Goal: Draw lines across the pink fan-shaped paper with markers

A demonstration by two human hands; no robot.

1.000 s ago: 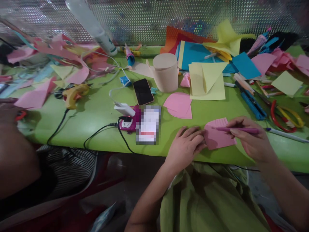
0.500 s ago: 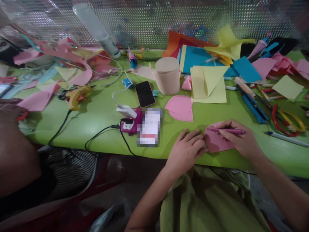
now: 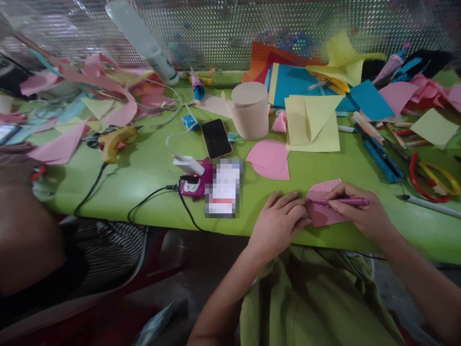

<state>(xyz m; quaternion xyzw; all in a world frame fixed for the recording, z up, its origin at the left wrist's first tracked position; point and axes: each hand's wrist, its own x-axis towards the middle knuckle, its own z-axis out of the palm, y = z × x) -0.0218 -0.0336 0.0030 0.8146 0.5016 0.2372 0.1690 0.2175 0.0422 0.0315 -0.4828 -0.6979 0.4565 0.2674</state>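
Note:
A pink paper piece with a rounded left side and faint lines near its top lies at the table's front edge. My right hand is closed around a pink pen, whose tip points left over the paper. At the paper's left edge rests my left hand, palm down, its upper fingers spread on the table. Farther back is another pink rounded piece, beside a yellow folded sheet.
Two phones and a purple power adapter with cables lie left of centre. A yellow glue gun, a beige paper cup, a blue cutter and scissors surround the work area. Another person's arm is at far left.
My right hand and the pen have shifted slightly right and down, showing more of the paper's lined top. My left hand has barely moved.

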